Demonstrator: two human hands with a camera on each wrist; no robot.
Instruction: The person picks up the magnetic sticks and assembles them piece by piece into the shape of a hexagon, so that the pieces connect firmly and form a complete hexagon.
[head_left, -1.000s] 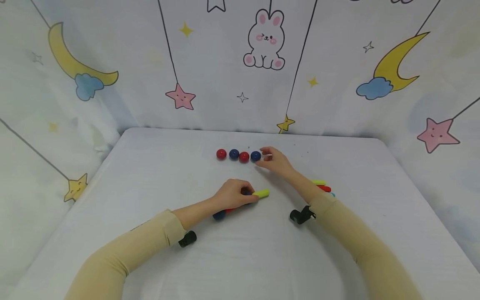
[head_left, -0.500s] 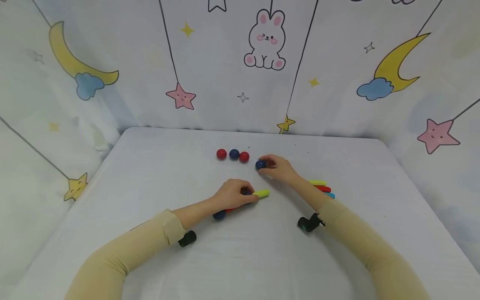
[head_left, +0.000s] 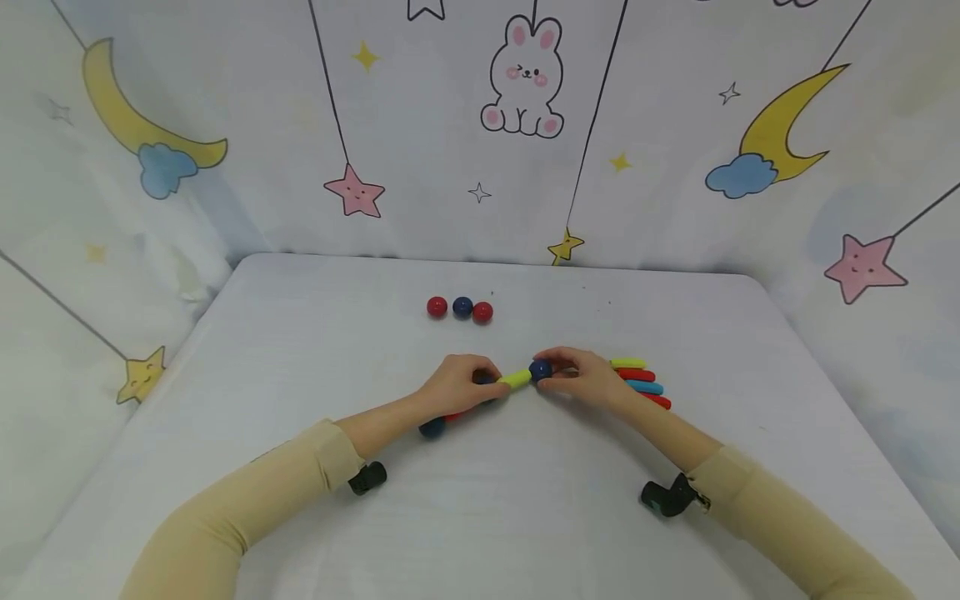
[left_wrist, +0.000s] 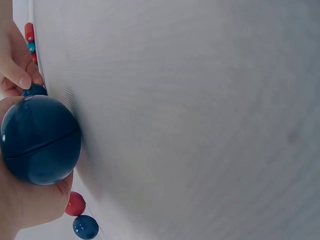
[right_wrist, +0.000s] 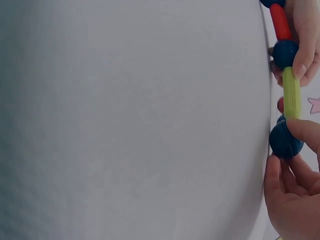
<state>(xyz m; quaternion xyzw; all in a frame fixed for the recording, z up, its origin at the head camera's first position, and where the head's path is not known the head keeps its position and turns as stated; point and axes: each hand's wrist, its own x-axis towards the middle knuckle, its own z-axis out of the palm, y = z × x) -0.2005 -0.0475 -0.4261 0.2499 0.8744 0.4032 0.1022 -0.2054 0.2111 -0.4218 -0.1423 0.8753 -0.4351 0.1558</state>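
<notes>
The left hand [head_left: 461,387] has its thumb and fingers curled round the middle blue ball [right_wrist: 286,54], its thumb also lying against the near end of a yellow-green rod [right_wrist: 291,94]. On the ball's other side a red rod [right_wrist: 281,22] leads to the end blue ball [head_left: 432,427], which lies to the left and nearer, below the left wrist. Together these form a slanting chain on the white surface [head_left: 480,517]. To the right, the right hand [head_left: 585,377] pinches another blue ball [head_left: 540,370] between thumb and fingers, at the far right end of the yellow-green rod; the thumb partly hides where they meet. Beyond the hands, toward the far edge, sit a red ball [head_left: 437,307] at left, a dark blue ball [head_left: 462,307] in the middle and a second red ball [head_left: 483,312] at right. Right of the right hand, partly behind its wrist, loose rods [head_left: 645,387] in yellow-green, red and blue lie side by side.
</notes>
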